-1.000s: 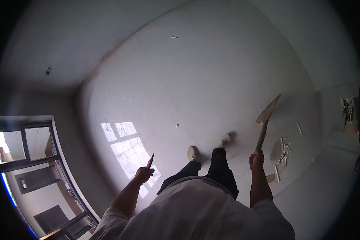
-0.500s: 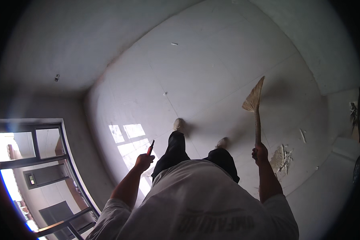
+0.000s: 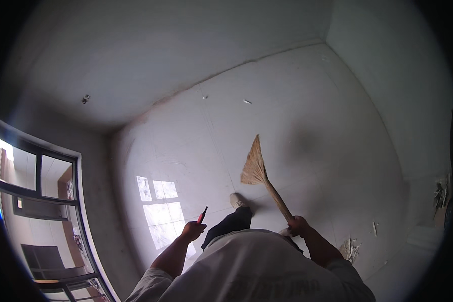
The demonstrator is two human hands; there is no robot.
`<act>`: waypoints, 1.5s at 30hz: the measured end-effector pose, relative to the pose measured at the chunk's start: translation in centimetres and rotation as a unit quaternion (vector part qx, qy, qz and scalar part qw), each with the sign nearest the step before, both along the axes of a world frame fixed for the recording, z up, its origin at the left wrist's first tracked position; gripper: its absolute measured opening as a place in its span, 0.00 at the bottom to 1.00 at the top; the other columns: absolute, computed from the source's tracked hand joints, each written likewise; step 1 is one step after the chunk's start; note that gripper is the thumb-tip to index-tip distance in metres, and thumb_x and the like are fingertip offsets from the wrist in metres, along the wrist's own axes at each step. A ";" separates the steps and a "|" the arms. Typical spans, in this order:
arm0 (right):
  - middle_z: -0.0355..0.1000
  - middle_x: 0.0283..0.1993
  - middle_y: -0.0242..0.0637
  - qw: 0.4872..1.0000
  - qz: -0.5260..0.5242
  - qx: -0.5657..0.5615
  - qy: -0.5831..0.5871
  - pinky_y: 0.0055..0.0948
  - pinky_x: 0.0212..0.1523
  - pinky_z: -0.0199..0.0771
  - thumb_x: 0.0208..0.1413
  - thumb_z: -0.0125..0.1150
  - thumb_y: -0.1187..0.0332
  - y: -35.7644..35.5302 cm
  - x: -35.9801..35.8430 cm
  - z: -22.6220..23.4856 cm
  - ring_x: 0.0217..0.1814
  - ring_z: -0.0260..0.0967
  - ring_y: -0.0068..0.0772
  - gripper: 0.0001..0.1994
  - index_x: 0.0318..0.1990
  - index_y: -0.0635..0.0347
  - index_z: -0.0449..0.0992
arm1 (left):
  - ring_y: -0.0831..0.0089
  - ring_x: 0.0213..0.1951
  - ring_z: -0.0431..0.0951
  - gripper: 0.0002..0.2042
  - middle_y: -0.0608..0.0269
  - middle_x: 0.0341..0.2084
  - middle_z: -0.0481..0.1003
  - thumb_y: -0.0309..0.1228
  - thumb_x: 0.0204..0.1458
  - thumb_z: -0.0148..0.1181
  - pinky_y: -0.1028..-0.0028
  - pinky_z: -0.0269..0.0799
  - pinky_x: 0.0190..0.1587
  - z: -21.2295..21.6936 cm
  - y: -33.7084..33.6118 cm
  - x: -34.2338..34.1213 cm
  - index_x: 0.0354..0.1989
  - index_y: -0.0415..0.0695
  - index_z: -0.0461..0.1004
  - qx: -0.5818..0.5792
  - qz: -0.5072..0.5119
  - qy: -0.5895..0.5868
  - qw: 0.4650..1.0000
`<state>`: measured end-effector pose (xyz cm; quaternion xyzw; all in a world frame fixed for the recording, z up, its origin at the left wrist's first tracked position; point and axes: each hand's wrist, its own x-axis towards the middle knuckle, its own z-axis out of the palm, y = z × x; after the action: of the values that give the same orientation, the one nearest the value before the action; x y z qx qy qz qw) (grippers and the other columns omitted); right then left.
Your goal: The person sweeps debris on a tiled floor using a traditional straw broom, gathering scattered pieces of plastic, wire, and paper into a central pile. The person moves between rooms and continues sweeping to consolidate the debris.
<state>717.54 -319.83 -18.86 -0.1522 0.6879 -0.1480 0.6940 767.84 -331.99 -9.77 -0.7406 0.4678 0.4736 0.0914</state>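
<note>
Broom point(image 3: 259, 173), straw head up front over the pale floor point(image 3: 307, 116), handle running back to the right hand point(image 3: 298, 225), fingers wrapped tight round the handle end. Left hand point(image 3: 192, 231) closed on a small red-tipped pen-like tool point(image 3: 202, 215), tip pointing up/fwd, near the sunlit patch point(image 3: 161, 209). Window frame point(image 3: 40, 201) at far left; debris bits point(image 3: 351, 247) by the right wall.

A straw broom point(image 3: 259, 168) tilts over the floor; a slim red-tipped tool point(image 3: 202, 215) points upward.
</note>
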 end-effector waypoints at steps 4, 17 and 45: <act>0.74 0.27 0.40 0.981 0.171 -0.033 0.085 0.35 0.26 0.75 0.48 0.64 0.61 -11.3 3.2 2.9 0.25 0.74 0.35 0.16 0.38 0.67 0.75 | 0.68 0.30 0.79 0.19 0.59 0.25 0.80 0.45 0.48 0.62 0.67 0.72 0.37 -1.0 -6.1 3.4 0.29 0.37 0.79 0.007 0.066 0.022 0.998; 0.70 0.25 0.35 0.978 0.200 -0.048 0.027 0.30 0.14 0.68 0.50 0.62 0.69 -53.8 16.2 1.0 0.18 0.67 0.27 0.12 0.40 0.64 0.72 | 0.76 0.23 0.76 0.14 0.59 0.25 0.78 0.38 0.51 0.62 0.77 0.68 0.22 1.7 -15.4 10.6 0.31 0.37 0.77 0.039 0.437 0.028 0.898; 0.78 0.28 0.44 0.913 0.336 -0.172 0.153 0.38 0.32 0.77 0.54 0.52 0.67 -102.8 31.2 -16.4 0.29 0.77 0.42 0.10 0.39 0.57 0.80 | 0.61 0.34 0.79 0.21 0.52 0.30 0.80 0.43 0.53 0.57 0.60 0.72 0.39 4.4 -18.1 -10.3 0.51 0.44 0.76 0.159 0.362 -0.023 0.918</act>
<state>748.72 -422.68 -35.25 -0.5121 0.6582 0.0030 0.5519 757.51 -350.12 -5.41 -0.8458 0.0844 0.5252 0.0414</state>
